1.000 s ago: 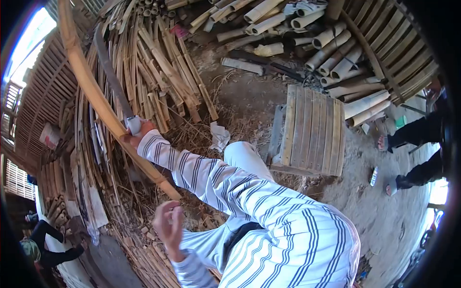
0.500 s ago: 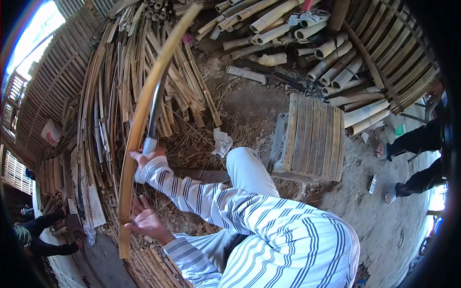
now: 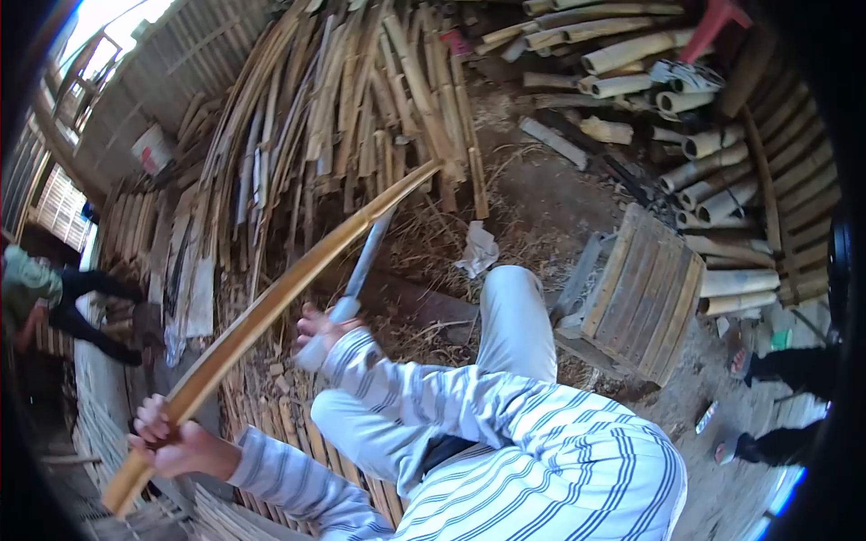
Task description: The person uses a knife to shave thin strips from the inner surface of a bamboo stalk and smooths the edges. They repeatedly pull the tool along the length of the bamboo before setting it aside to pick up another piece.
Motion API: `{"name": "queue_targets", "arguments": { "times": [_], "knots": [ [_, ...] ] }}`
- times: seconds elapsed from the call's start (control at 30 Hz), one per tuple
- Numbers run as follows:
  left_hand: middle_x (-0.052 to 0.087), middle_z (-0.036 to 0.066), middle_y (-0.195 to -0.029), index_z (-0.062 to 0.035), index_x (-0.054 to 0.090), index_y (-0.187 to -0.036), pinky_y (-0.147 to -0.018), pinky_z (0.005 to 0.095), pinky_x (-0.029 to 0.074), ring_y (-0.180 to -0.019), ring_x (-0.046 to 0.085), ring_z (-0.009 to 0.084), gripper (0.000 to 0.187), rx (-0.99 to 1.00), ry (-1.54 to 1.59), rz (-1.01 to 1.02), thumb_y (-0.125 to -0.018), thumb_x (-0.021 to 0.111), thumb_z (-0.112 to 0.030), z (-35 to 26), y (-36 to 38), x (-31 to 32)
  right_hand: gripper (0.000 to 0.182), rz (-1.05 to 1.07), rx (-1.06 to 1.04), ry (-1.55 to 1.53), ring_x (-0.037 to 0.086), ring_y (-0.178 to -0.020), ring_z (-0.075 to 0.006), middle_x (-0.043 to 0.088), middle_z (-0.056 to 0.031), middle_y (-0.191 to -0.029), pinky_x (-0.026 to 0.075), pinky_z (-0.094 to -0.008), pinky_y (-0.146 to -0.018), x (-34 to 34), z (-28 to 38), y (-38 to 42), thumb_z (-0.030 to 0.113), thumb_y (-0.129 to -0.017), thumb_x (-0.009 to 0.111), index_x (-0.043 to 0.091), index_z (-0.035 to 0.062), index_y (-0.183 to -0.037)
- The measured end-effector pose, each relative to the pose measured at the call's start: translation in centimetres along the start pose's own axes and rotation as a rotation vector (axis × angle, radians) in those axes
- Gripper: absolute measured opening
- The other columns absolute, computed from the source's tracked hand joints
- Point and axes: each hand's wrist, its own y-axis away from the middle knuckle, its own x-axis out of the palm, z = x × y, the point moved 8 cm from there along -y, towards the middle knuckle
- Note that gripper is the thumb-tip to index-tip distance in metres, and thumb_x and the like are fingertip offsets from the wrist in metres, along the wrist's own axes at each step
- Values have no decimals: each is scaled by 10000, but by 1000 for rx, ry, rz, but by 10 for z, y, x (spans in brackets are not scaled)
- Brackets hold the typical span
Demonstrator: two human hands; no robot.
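Note:
A long split bamboo strip (image 3: 289, 293) slants across the view, its lower end toward the bottom left and its tip near the bamboo pile. My left hand (image 3: 180, 444) is closed around the strip near its lower end. In my right hand (image 3: 327, 326) is a large knife (image 3: 368, 257), held by its pale grey handle. The blade points up and right, and its tip end overlaps the strip's underside in this view. Most of my right fingers wrap the handle, beside my bent knee (image 3: 379, 424).
Split bamboo (image 3: 352, 99) lies piled ahead. Cut bamboo tubes (image 3: 713, 176) are stacked at the upper right, near a slatted wooden stool (image 3: 636, 293). Crumpled paper (image 3: 478, 248) lies on the ground. One person (image 3: 63, 293) is at the left; another's legs (image 3: 794, 377) show at the right.
My left hand, open beside the strip before, now grips it. The strip has swung from near upright to a slant, its upper end moving right and down. The knife has tilted right; the view shifted.

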Motion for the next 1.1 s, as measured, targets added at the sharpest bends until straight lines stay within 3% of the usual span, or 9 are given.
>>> {"name": "queue_targets", "arguments": {
  "times": [0.13,0.27,0.4,0.47,0.67,0.83,1.0,1.07,1.1],
  "knots": [
    [187,6,-585,-150,240,-605,-547,295,234,-536,221,129,334,97,-201,-14,-869,443,-124,-65,-33,36,240,159,-7,-16,647,-678,-265,629,-104,-852,554,-412,-529,-61,14,-31,106,-815,704,536,91,-985],
    [210,11,-589,-134,270,-624,-541,289,238,-532,230,128,305,113,-315,22,-883,433,-128,-93,-38,84,292,-128,-124,646,659,-634,-274,643,-148,-1001,559,-396,-501,-124,79,-44,233,-866,647,485,99,-1067],
    [228,15,-592,-121,288,-637,-534,281,240,-528,237,126,288,52,-292,96,-887,431,-132,-88,-44,99,246,-276,-71,877,504,-454,-139,590,-49,-696,422,-319,-399,-166,126,-63,217,-843,678,507,93,-969],
    [222,15,-588,-121,285,-635,-530,280,238,-528,236,127,291,61,-340,46,-887,431,-133,-82,-46,100,232,-261,-67,1072,546,-439,-151,627,-81,-719,449,-326,-383,-182,140,-73,190,-854,661,514,50,-964],
    [186,14,-573,-134,258,-609,-517,292,224,-517,216,134,304,100,-467,-43,-861,427,-133,-90,-75,99,306,-431,-526,1552,484,-390,-152,513,-43,-554,392,-334,-363,-275,159,-156,228,-805,720,493,28,-857],
    [166,18,-573,-133,236,-587,-504,295,220,-506,212,143,325,210,-633,-192,-847,431,-133,-77,-76,128,403,-526,-477,1589,520,-427,-174,536,-65,-572,409,-344,-386,-267,176,-158,274,-784,735,508,-6,-964],
    [184,29,-580,-139,217,-560,-499,287,245,-510,246,153,378,302,-723,-445,-860,447,-144,-40,-52,161,604,-401,-391,1615,586,-935,-348,591,-205,-1020,460,-438,-822,-218,179,-130,419,-775,700,509,-5,-1160],
    [192,26,-580,-128,234,-575,-496,285,258,-517,249,155,362,223,-726,-317,-865,450,-145,-38,-64,151,494,-336,-682,1687,624,-696,-268,630,-151,-775,499,-396,-637,-182,184,-108,352,-774,724,552,-25,-1042],
    [191,25,-581,-125,237,-579,-495,285,258,-519,246,155,357,219,-731,-321,-867,448,-145,-30,-61,155,547,-303,-520,1699,622,-834,-307,641,-177,-883,486,-397,-753,-164,184,-94,456,-794,673,577,-20,-1047]
  ]
}}
